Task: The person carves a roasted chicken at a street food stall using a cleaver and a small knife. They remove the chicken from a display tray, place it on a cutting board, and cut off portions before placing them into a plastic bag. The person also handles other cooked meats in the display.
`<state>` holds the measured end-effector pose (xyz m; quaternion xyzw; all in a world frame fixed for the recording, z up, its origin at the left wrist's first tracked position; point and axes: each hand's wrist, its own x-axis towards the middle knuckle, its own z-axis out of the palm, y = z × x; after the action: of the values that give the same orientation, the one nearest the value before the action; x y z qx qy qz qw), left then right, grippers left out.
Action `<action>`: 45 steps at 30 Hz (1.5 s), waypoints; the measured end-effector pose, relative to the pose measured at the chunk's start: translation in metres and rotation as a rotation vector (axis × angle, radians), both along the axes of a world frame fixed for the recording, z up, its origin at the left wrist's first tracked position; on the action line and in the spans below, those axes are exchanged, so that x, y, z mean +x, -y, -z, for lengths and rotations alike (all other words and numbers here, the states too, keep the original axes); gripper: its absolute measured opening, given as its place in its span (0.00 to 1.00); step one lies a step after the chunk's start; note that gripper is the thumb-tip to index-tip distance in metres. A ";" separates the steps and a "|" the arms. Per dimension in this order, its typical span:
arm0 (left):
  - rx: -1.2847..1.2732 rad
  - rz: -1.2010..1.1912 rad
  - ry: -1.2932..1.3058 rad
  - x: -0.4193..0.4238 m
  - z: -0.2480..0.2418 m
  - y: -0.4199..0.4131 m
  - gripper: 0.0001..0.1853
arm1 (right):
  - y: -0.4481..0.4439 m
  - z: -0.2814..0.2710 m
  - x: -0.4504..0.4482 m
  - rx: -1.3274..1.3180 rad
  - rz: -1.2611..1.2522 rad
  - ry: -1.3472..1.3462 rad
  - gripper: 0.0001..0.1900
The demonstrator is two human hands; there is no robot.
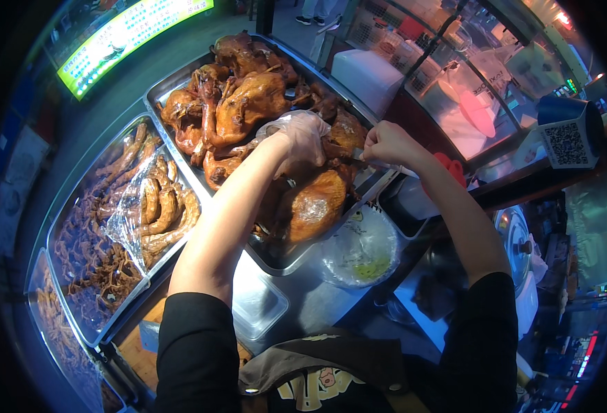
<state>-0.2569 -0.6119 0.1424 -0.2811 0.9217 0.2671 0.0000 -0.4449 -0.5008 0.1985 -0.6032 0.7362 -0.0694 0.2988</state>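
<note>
Whole roasted poultry [251, 106] lies heaped in a large metal tray [277, 268] before me. My left hand [301, 137], in a clear plastic glove, is over the middle of the heap, on a dark roasted piece; its fingertips are mostly hidden. My right hand [388, 144], bare, is at the tray's right edge with thumb and fingers pinched together. A small pale thing shows at its fingertips, too small to name. Beneath my hands a glossy brown bird [316, 204] rests near the tray's front corner.
On the left, trays hold braised necks [166, 206] and darker pieces, partly under plastic film [127, 227]. Nearer me are a clear plastic container [259, 304], a film-covered round bowl [360, 248] and a wooden board [146, 356] with a metal blade. A glass case stands upper right.
</note>
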 end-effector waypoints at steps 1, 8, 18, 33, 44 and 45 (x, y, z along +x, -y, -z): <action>0.000 0.000 -0.008 0.000 0.000 0.000 0.21 | 0.000 0.000 0.000 0.006 0.003 0.036 0.09; -0.052 -0.009 -0.017 0.001 0.002 -0.003 0.21 | 0.009 0.007 0.006 -0.012 -0.096 -0.107 0.09; -0.216 -0.016 -0.086 0.010 -0.015 -0.022 0.17 | 0.004 0.005 0.003 0.049 -0.018 0.036 0.09; -0.330 -0.012 -0.283 0.011 0.005 -0.021 0.18 | -0.001 0.007 0.008 -0.047 -0.088 -0.031 0.07; -0.295 0.013 -0.329 0.013 0.004 -0.023 0.17 | 0.000 0.000 -0.004 0.016 -0.060 -0.022 0.11; -0.304 0.015 -0.325 0.014 0.003 -0.024 0.17 | 0.001 0.001 -0.003 0.037 -0.048 0.020 0.13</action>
<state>-0.2432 -0.5880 0.1398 -0.2243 0.9414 0.1669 -0.1889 -0.4480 -0.5016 0.1970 -0.6144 0.7196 -0.0546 0.3189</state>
